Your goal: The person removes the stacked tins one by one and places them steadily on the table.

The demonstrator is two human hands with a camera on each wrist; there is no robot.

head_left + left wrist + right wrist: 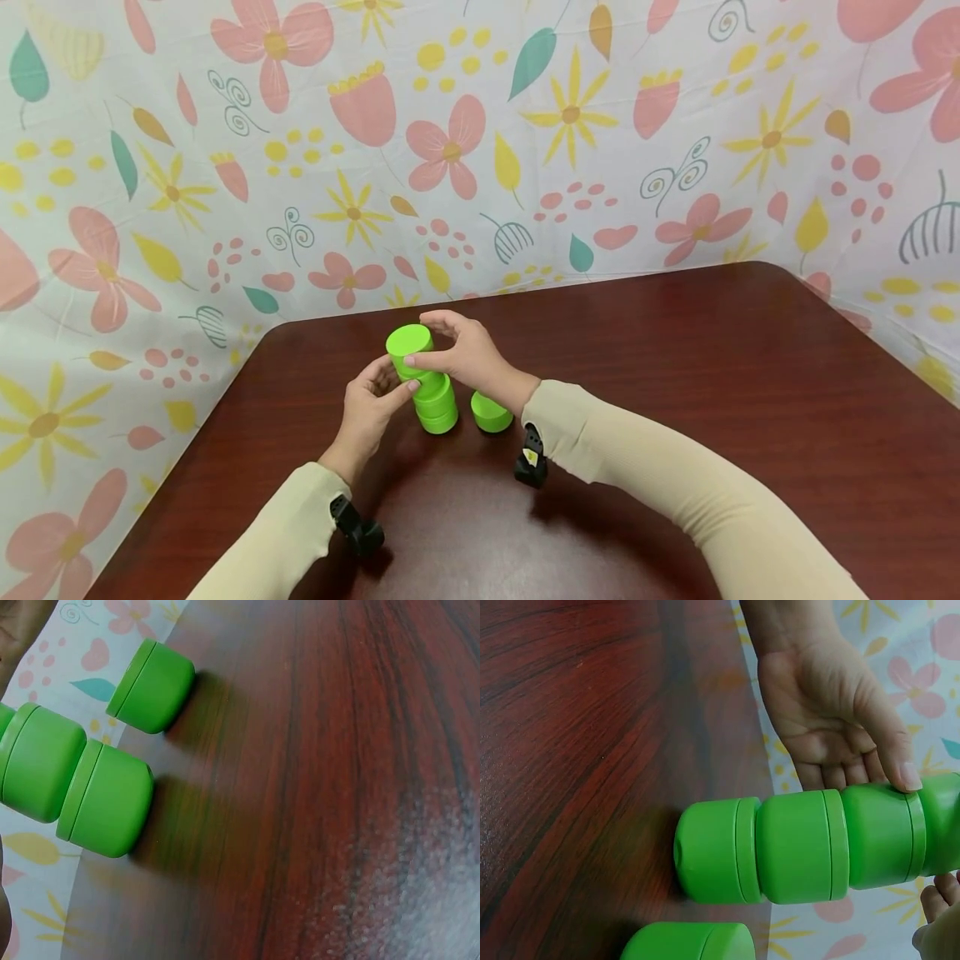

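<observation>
Several bright green lidded jars [437, 410] stand stacked in a column that leans slightly left toward its top. My right hand [472, 354] holds the top jar [409, 340], thumb on its near side and fingers round the back. Lower down, my left hand [369, 408] grips the column from the left. In the right wrist view the left thumb presses the third jar [881, 836] near its lid seam, with the fingers behind. Beneath my right wrist, a single matching jar [491, 412] sits on the table, just right of the column.
The dark reddish-brown wooden table [675, 358] has a glossy patch in front of the jars. A white cloth with printed flowers [450, 150] hangs behind and to the sides. Each wrist carries a black strapped camera [531, 458].
</observation>
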